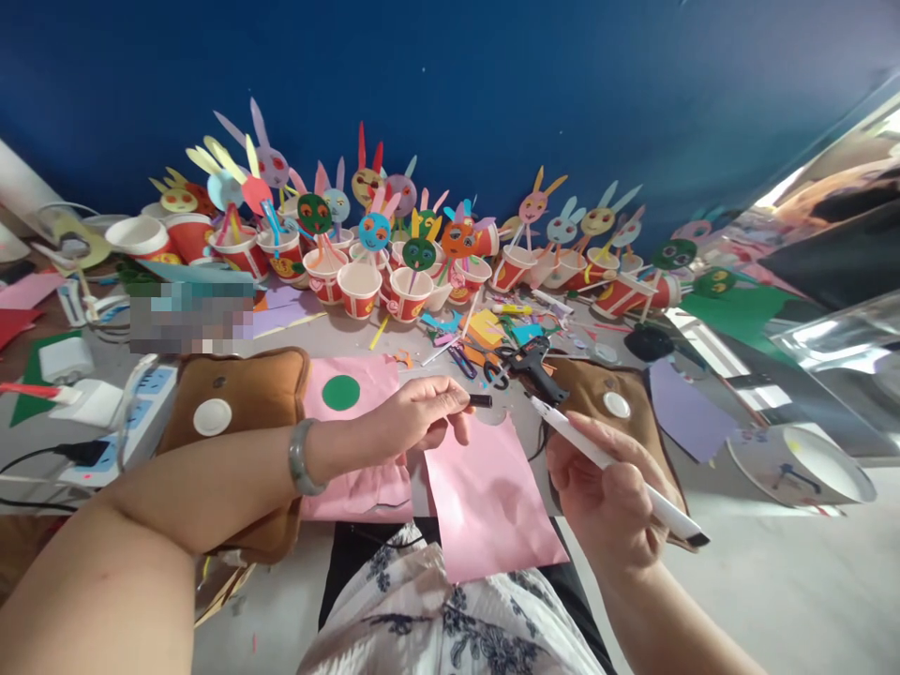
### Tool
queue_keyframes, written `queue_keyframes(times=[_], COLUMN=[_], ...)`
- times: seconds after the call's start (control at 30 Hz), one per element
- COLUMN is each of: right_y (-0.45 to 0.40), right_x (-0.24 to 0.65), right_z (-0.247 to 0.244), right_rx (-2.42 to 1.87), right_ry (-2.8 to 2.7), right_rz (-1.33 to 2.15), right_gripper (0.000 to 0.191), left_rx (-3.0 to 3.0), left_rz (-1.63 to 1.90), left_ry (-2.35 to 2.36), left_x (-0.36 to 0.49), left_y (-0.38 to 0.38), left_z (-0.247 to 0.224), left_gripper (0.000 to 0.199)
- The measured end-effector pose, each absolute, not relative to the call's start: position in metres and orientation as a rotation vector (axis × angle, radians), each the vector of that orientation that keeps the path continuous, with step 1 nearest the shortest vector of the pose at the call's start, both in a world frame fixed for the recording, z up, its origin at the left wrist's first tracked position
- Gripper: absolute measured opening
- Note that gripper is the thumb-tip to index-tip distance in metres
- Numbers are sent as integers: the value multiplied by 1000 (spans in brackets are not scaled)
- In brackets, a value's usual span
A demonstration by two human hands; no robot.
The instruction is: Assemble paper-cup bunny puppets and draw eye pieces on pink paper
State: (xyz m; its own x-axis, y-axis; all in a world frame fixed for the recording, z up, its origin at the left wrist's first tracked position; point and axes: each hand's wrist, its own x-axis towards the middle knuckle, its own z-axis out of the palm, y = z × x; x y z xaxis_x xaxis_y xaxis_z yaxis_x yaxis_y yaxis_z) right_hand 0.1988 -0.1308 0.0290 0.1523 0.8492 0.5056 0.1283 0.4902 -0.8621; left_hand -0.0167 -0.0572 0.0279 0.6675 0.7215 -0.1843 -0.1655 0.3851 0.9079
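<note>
Pinched between the thumb and fingers of my left hand (432, 411) is a black pen cap (481, 401). My right hand (619, 483) grips a white marker (605, 459), its uncapped tip pointing up and left toward the cap, with a gap between them. A pink paper sheet (488, 506) with a curved cut in its top edge lies below and between my hands, hanging over the table edge. Under my left forearm is another pink sheet (355, 483), creased, with a green paper circle (341, 393) on it.
Red-and-white paper cups (412, 295) with paper bunny faces line the back. Scissors (496, 375), a black glue gun (538, 367) and paper scraps lie ahead. Brown cushions (246, 398) flank the pink sheets. A power strip (144, 412) is at left, a white tub (787, 459) at right.
</note>
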Motion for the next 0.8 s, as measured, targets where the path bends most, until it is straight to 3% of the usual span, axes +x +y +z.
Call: queue_keyframes(times=[0.13, 0.8], right_y=[-128, -116], right_x=[193, 183], right_z=[37, 38], right_rx=[-1006, -1017], right_ry=[-1217, -1149], right_rz=[839, 1296], right_gripper=[19, 28], left_rx=[1001, 1133], left_rz=[603, 563], left_ry=[618, 530], left_x=[-17, -16], left_y=[-58, -64], left_z=[30, 29], left_gripper=[29, 41])
